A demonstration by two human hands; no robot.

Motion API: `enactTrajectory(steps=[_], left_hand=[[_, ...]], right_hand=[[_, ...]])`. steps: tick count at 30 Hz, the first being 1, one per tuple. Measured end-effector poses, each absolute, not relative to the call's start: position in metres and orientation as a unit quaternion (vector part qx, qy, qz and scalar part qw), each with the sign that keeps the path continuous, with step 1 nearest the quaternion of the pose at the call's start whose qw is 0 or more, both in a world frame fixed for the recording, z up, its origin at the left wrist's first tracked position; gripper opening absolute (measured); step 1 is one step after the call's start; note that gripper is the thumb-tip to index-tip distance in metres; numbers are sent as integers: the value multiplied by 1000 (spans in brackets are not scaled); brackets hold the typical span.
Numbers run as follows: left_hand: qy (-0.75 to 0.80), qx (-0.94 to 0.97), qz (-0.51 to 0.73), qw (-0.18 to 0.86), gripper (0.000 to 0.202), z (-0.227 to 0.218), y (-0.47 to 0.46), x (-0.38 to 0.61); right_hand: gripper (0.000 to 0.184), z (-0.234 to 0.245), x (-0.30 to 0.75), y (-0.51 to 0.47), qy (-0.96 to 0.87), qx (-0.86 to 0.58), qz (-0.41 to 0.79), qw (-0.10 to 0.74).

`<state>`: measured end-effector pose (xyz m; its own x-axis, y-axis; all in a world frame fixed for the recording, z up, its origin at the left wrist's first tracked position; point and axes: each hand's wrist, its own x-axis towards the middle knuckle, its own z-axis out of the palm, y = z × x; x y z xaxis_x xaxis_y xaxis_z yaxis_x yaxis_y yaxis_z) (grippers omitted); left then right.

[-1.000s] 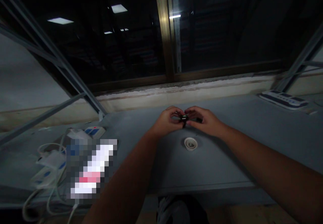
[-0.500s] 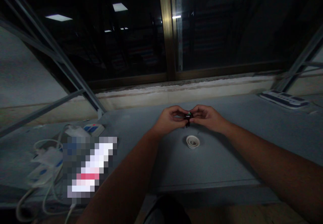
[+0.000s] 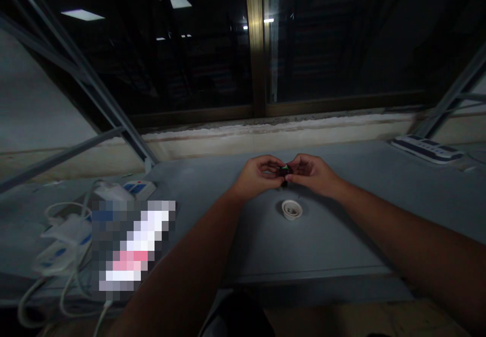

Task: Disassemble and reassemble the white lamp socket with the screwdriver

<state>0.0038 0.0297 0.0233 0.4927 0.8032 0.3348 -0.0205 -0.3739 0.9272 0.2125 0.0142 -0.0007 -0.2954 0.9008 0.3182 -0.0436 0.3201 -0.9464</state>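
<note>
Between the fingertips of both hands is a small dark part with a green patch on top (image 3: 285, 167); its exact kind is too small to make out. My left hand (image 3: 260, 177) pinches it from the left, and my right hand (image 3: 312, 176) grips it from the right with the thumb in front. Fingers cover much of the part. Just below the hands, a small round white cup-like piece (image 3: 291, 210) stands on the grey table (image 3: 304, 251), its open side up and some small detail inside.
At the left lie white power strips (image 3: 56, 256) with plugged-in adapters (image 3: 72, 230) and looping white cables (image 3: 64, 296). Beside them is a pixelated, blurred-out area. Another power strip (image 3: 427, 149) lies at the back right. Metal frame bars (image 3: 91, 88) rise before a dark window.
The small dark part has turned slightly in the fingers, and its green patch shows more. Both hands keep hold of it. The camera view has shifted a little.
</note>
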Motion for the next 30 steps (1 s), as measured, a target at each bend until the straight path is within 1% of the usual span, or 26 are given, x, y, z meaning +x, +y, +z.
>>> enactTrajectory(steps=[8, 12, 17, 21, 25, 27, 30], left_hand=[[281, 715, 412, 490, 42, 19, 30, 2], [268, 702, 417, 512, 38, 12, 33, 3], [265, 694, 423, 519, 40, 9, 35, 4], [276, 712, 434, 478, 38, 14, 35, 4], [244, 731, 465, 435, 34, 14, 36, 5], [235, 741, 471, 416, 33, 12, 38, 5], [242, 763, 470, 373, 33, 9, 42, 3]], right_hand=[[38, -3, 212, 14, -652, -342, 473, 484], [38, -6, 213, 16, -654, -339, 473, 483], [40, -11, 213, 19, -659, -333, 464, 490], [38, -11, 210, 21, -663, -325, 437, 515], [37, -9, 208, 21, -668, -315, 406, 537], [37, -7, 210, 20, -678, -317, 392, 536], [36, -6, 218, 20, -710, -333, 338, 520]])
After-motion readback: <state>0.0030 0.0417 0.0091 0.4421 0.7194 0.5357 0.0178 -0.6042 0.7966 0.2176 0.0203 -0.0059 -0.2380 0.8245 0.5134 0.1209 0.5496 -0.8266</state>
